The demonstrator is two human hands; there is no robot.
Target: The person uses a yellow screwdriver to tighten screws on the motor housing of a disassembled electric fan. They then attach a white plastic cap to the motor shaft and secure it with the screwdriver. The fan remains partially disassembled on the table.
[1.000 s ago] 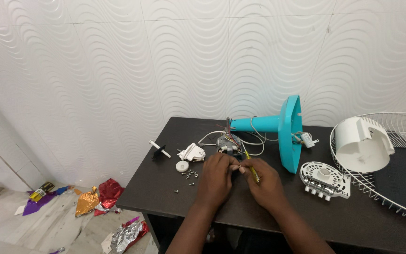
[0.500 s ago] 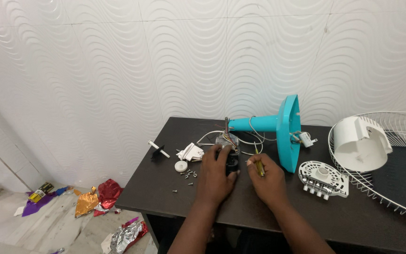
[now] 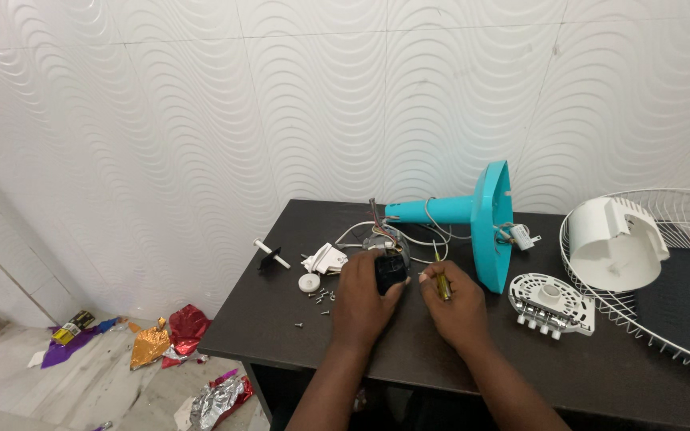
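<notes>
Head view: both hands meet near the middle of the dark tabletop, just in front of a tangle of wires.
Black part: a small dark block sits in the left hand, thumb and fingers wrapped round it, so that grip is closed on it.
Screwdriver: a slim tool with a yellow handle is pinched in the right hand; that grip is closed too.
Key relation: the screwdriver lies just right of the black part; its long axis runs away from the person and leans slightly left, tip end toward the wires. The right hand carries the tool and the left steadies the part; the two hands are just beside each other.
Behind: a teal fan stand lies on its side, neck pointing left, its round base on edge.
Left of the hands: loose screws, a small white round cap and a white shaft on a black tab.
Right: a white switch panel, a white motor cover and a wire fan guard.
Room: white wavy wall panels; crumpled foil wrappers on the floor at left.
</notes>
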